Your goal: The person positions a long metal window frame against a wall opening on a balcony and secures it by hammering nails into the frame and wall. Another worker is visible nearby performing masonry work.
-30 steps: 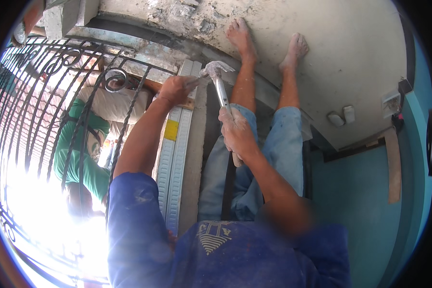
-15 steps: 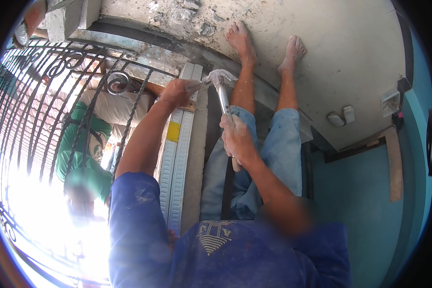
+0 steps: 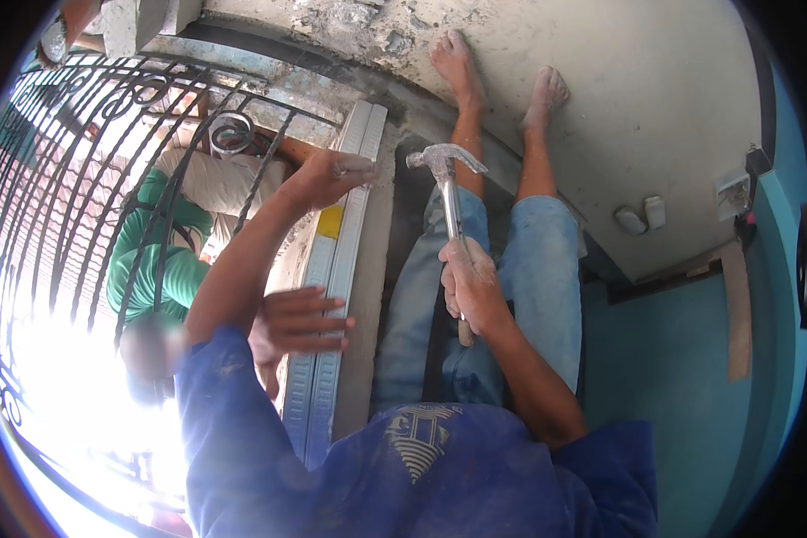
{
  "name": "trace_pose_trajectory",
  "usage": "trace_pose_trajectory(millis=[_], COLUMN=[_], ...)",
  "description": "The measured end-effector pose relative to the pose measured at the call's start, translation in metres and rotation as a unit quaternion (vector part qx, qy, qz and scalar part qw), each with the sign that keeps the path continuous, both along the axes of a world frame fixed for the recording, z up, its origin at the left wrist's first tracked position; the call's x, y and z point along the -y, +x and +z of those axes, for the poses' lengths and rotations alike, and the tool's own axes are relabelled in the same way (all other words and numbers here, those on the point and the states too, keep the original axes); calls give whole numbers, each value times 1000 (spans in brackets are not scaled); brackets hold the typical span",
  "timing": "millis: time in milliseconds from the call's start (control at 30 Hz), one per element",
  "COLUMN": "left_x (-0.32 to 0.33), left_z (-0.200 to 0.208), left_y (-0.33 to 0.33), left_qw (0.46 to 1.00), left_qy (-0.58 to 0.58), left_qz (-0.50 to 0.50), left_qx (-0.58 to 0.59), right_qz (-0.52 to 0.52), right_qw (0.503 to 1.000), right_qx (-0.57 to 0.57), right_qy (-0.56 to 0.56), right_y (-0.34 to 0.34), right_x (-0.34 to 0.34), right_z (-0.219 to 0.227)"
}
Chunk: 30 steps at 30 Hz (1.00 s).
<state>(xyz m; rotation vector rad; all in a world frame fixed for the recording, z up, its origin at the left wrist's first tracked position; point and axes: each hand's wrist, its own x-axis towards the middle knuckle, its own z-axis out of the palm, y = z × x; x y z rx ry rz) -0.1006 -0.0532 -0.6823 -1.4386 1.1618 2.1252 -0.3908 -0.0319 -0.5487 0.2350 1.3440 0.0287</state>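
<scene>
My right hand [image 3: 473,285] is wrapped round the handle of a claw hammer [image 3: 448,202]. The hammer stands roughly upright above my thighs, its dusty metal head [image 3: 439,161] at the top and apart from my left hand. My left hand [image 3: 330,177] is over the upper part of a pale ribbed metal channel [image 3: 309,394], fingers drawn together and pointing right. Whatever they pinch, if anything, is hidden. Lower down, another person's hand [image 3: 305,325], slightly blurred, spreads its fingers over the same channel. A yellow patch [image 3: 330,221] shows on the channel between the two hands.
A black wrought-iron railing [image 3: 165,188] stands at the left, with a person in a green top [image 3: 152,278] behind it. A concrete ledge [image 3: 360,359] runs beside the channel. Rubble [image 3: 394,40] lies on the far floor; slippers [image 3: 641,215] rest at right.
The hammer has moved right, away from my left hand. My left hand has shifted slightly. Another person's hand has come over the channel from the left.
</scene>
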Motion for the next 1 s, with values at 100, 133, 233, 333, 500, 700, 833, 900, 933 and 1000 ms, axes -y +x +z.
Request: trace_pose_trajectory(millis=[100,133,233,333,500,700,833,900,933,1000], left_x=[3,3,1,-3,-3,2,1,-2,-4,-6], left_z=[31,37,53,61,63,71,73,72,72,72], left_y=[4,6,6,2,0,-1,-1,-1,0,0], left_qw=[1000,999,1000,999,997,996,996,998,998,997], left_qy=[18,32,25,19,-23,9,-21,-10,-5,-50], left_qz=[-16,-23,-4,-25,-64,-76,-80,-63,-55,-66], left_qx=[7,30,18,33,25,37,30,27,25,8], right_qz=[17,24,35,24,31,76,132,183,211,228], right_qw=[999,999,997,997,996,991,958,913,887,868], right_qx=[20,22,32,36,44,56,19,16,23,26], right_qy=[-26,-33,-61,-59,-71,-96,-254,-364,-410,-442], right_y=[-5,-5,-10,-14,-14,-13,-9,-6,-5,-3], right_x=[3,3,5,5,1,-13,-26,-33,-36,-41], right_z=[22,28,40,44,46,48,42,39,39,39])
